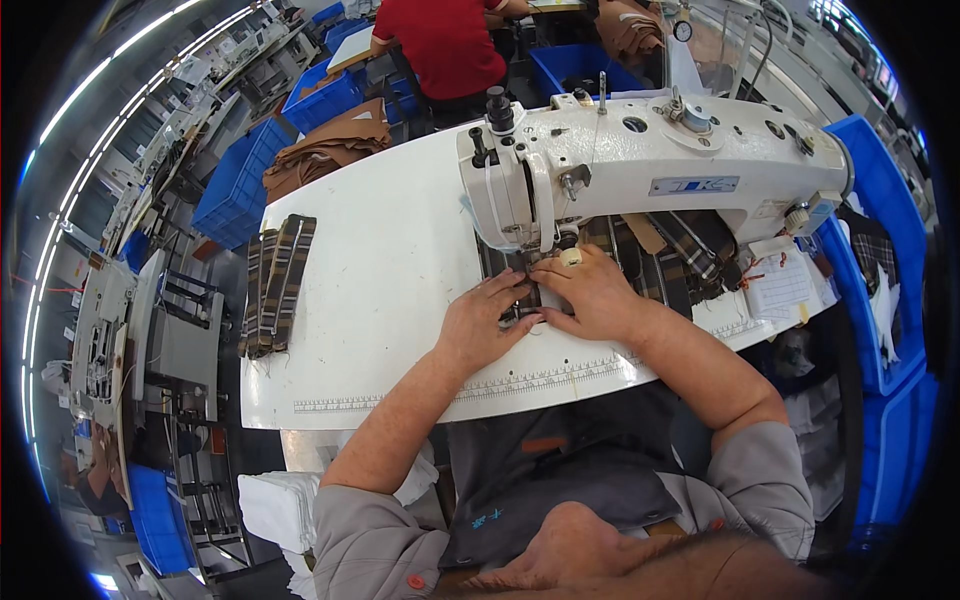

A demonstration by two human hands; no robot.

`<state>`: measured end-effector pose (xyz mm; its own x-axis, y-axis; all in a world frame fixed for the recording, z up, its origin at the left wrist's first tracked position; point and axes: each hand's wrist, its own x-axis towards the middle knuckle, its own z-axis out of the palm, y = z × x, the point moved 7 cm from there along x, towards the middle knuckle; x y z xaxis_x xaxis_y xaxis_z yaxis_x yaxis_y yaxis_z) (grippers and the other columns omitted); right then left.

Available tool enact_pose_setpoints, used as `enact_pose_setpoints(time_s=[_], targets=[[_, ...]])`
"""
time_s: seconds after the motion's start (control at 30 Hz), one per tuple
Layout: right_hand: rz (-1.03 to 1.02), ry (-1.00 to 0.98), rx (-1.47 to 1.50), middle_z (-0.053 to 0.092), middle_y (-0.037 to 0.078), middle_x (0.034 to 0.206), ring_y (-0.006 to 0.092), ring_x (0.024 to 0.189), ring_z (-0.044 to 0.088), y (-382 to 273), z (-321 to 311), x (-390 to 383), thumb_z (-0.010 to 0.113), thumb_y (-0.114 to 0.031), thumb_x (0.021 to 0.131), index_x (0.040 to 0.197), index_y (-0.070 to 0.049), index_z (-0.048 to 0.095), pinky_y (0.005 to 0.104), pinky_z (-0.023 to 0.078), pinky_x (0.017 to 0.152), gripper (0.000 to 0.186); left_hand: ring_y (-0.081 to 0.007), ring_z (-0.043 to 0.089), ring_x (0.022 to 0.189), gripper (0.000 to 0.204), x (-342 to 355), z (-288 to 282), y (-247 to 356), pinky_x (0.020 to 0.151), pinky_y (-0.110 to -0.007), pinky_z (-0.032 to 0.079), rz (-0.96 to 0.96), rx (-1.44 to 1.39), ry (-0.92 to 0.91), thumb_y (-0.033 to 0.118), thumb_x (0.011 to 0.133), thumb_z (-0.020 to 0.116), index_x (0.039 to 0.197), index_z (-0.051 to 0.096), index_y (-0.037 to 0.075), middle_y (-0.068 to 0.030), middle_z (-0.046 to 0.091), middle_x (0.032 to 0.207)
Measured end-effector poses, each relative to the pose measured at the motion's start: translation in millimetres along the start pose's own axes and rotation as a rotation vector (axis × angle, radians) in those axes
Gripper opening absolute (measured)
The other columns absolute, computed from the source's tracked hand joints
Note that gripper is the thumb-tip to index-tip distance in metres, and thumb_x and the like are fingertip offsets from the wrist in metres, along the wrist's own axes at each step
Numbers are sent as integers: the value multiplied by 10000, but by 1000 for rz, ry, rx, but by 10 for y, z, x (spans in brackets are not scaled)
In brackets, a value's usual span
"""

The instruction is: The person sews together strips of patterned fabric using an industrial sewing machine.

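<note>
A white sewing machine stands on a white table. Under its needle lies a narrow plaid fabric strip. My left hand presses flat on the strip from the left, fingers spread. My right hand presses the strip from the right, fingertips close to the presser foot, with a pale thimble or ring on one finger. More plaid fabric is bunched behind the machine's arm.
A stack of plaid strips lies at the table's left edge. Brown fabric is piled at the far left corner. Blue crates stand around. A person in a red shirt sits beyond. A ruler scale runs along the table's front.
</note>
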<state>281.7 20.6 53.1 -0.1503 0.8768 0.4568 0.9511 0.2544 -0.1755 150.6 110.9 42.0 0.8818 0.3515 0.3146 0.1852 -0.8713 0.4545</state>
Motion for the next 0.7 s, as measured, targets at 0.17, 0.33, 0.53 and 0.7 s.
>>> enact_pose_setpoints(time_s=[0.17, 0.33, 0.53, 0.7], targets=[[8, -22, -9, 702, 82, 1238, 288, 1140, 627, -23, -8, 16, 739, -373, 850, 1215, -37, 708, 455, 444, 996, 497, -302, 685, 1228, 324, 116, -29, -170, 1009, -387, 577, 31, -37, 0, 240, 887, 807, 1148, 784, 49, -148, 724, 1290], [17, -38, -8, 687, 86, 1263, 287, 1148, 640, -39, 1, 14, 727, -351, 861, 1232, -38, 691, 457, 440, 991, 486, -303, 712, 1150, 239, 296, -91, -307, 960, -388, 591, 63, -37, 0, 175, 904, 778, 1116, 798, 67, -151, 758, 1196], [29, -41, -8, 691, 88, 1254, 286, 1146, 643, -23, -5, 3, 716, -352, 885, 1208, -44, 699, 455, 442, 987, 447, -342, 723, 882, 178, 447, -135, -351, 809, -434, 587, -20, 35, -23, 143, 930, 722, 1064, 802, 56, -125, 765, 998], [3, 10, -19, 702, 68, 1145, 276, 1111, 608, -36, -21, 25, 721, -379, 898, 1142, -52, 733, 448, 446, 974, 408, -362, 699, 1023, 289, 402, -232, -295, 847, -443, 579, 243, 210, 94, 47, 894, 671, 1162, 776, 80, -168, 703, 1158]])
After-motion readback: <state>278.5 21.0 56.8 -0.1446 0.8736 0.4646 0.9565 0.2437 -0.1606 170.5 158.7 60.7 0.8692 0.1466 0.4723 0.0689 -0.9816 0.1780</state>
